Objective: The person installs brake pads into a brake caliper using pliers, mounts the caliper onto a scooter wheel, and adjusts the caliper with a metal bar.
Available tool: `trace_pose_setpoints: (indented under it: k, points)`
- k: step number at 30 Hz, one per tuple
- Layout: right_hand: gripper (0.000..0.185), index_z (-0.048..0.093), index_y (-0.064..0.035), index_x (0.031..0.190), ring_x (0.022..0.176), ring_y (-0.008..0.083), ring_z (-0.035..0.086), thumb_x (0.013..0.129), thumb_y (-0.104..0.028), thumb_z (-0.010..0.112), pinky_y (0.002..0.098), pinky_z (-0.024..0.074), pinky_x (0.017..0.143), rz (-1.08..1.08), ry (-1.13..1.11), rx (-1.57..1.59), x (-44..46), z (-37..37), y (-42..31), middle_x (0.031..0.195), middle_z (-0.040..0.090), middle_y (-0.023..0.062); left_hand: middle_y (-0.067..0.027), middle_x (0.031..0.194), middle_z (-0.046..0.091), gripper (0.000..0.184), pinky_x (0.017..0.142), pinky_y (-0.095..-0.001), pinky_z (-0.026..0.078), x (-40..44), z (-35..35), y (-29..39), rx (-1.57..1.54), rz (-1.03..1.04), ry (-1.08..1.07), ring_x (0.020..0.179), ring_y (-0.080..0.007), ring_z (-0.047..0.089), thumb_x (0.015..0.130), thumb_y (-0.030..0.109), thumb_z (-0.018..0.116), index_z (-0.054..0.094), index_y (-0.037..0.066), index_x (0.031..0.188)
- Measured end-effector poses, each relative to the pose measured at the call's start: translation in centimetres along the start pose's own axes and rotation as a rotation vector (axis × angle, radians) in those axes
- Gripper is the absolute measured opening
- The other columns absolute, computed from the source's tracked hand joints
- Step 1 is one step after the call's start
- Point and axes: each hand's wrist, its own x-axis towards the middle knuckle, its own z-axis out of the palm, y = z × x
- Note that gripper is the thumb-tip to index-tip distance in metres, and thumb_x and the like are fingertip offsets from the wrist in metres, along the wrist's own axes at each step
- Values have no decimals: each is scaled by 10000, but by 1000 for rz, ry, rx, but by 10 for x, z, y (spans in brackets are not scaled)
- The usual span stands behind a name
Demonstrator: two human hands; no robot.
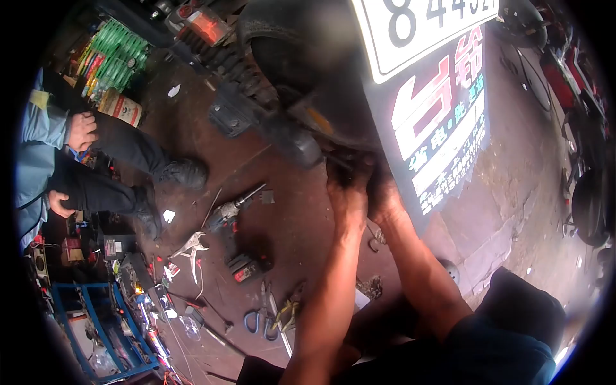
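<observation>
Both arms reach forward to the underside of a scooter's rear wheel. My left hand is closed at the lower edge of the wheel area, its darkened fingers around something too shadowed to name. Close beside it, my right hand sits at the edge of the mud flap, which carries red and white lettering; its fingers are mostly hidden. Left of the hands are a black rounded part and a shock absorber. A white number plate hangs above the flap.
On the floor lie a cordless power tool, a battery, locking pliers and blue-handled scissors. A blue-framed rack stands lower left. Another person sits at left, shoes toward the tools.
</observation>
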Motion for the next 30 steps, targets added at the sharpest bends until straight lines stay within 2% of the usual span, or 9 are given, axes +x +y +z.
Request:
trace_pose_setpoints:
  k: [4, 9, 10, 13, 16, 17, 18, 25, 30]
  points:
    - [665, 487, -25, 1355, 1205, 251, 513, 990, -574, 402, 386, 380, 1090, 27, -47, 5, 0, -3, 2, 1330, 552, 130, -145, 1346, 545, 671, 1075, -368, 383, 1, 1, -4, 41, 42, 19, 1257, -248, 504, 847, 181, 750, 433, -15, 1406]
    - [396, 548, 10, 1280, 1145, 198, 537, 1043, -297, 467, 292, 464, 956, -22, 2, 242, 22, -33, 35, 1255, 590, 153, -151, 1322, 553, 648, 1056, -375, 403, -5, 2, 13, 193, -2, 33, 1237, -247, 515, 857, 177, 742, 436, -17, 1395]
    - [418, 544, 12, 1290, 1162, 212, 529, 1038, -313, 470, 305, 451, 973, -6, 20, 205, 17, -29, 30, 1270, 586, 160, -153, 1310, 558, 645, 1049, -378, 410, -3, 1, 7, 165, 19, 30, 1230, -248, 519, 858, 173, 742, 437, -19, 1393]
    - [448, 541, 13, 1299, 1170, 236, 526, 1021, -334, 483, 324, 438, 972, -8, -99, 122, 0, -7, 7, 1272, 587, 162, -167, 1274, 601, 579, 941, -348, 497, 0, -3, -12, 605, 220, 233, 1185, -258, 579, 835, 169, 730, 520, -35, 1334]
    - [469, 540, 10, 1301, 1154, 242, 532, 1011, -352, 480, 335, 443, 942, -15, -198, 148, 0, -8, 8, 1259, 592, 155, -146, 1148, 584, 533, 973, -369, 467, -7, -1, -6, 334, 224, 166, 1109, -249, 570, 830, 77, 750, 525, -38, 1299]
    - [477, 540, 9, 1303, 1147, 242, 534, 1008, -360, 477, 338, 445, 931, -17, -213, 168, 2, -13, 11, 1256, 593, 152, -147, 1172, 598, 526, 960, -361, 479, -8, -2, -9, 351, 238, 165, 1104, -243, 588, 828, 68, 742, 536, -31, 1301]
    - [615, 455, -48, 1376, 1210, 261, 523, 997, -529, 413, 388, 420, 1060, -31, -233, 47, 11, -18, 16, 1314, 545, 124, -148, 1195, 611, 520, 947, -352, 491, -10, -2, -12, 367, 252, 164, 1100, -237, 607, 826, 59, 735, 546, -24, 1303]
    - [596, 484, -16, 1351, 1172, 241, 532, 1006, -497, 415, 370, 435, 1011, -165, -48, -6, 16, -12, 18, 1281, 566, 121, -130, 1216, 632, 474, 938, -330, 499, -11, -3, -22, 374, 350, 164, 1085, -226, 630, 854, 38, 685, 565, 5, 1312]
    - [584, 504, 7, 1333, 1145, 227, 538, 1013, -474, 416, 357, 446, 977, -223, 57, -71, 5, 1, 15, 1257, 581, 118, -137, 1329, 574, 486, 1009, -343, 461, -14, -8, -18, 357, 331, 116, 1205, -244, 575, 878, 53, 658, 544, 22, 1349]
